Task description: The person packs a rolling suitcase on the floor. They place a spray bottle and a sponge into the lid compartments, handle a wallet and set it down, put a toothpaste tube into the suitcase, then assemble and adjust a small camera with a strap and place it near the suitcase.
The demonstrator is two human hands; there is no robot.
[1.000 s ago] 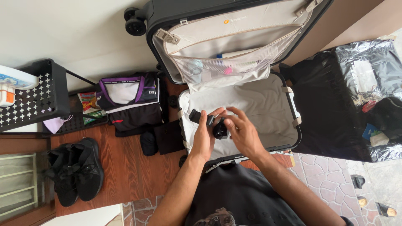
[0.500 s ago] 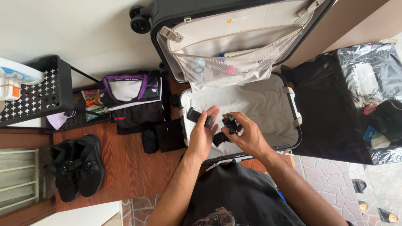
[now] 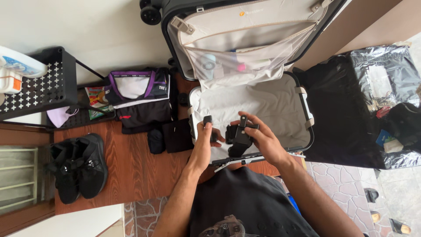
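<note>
An open suitcase (image 3: 307, 109) with a pale grey lining lies in front of me, its lid (image 3: 245, 30) propped up at the back. Over its near edge my right hand (image 3: 263, 140) grips a black buckle and strap bundle (image 3: 237, 135). Just to the left, my left hand (image 3: 204, 142) pinches a small black clip piece (image 3: 208, 120) on a strap. The two hands are a short gap apart. A mesh pocket in the lid holds small toiletry bottles (image 3: 219, 66).
Folded purple, white and black clothes (image 3: 140, 98) and small dark pouches (image 3: 169, 136) lie left of the suitcase on the wooden floor. Black shoes (image 3: 79, 166) sit further left under a black perforated rack (image 3: 39, 83). A black and silver bag (image 3: 372, 105) is on the right.
The two hands, together over one black item a second ago, have drawn apart. The right now holds the buckle bundle, the left a small clip.
</note>
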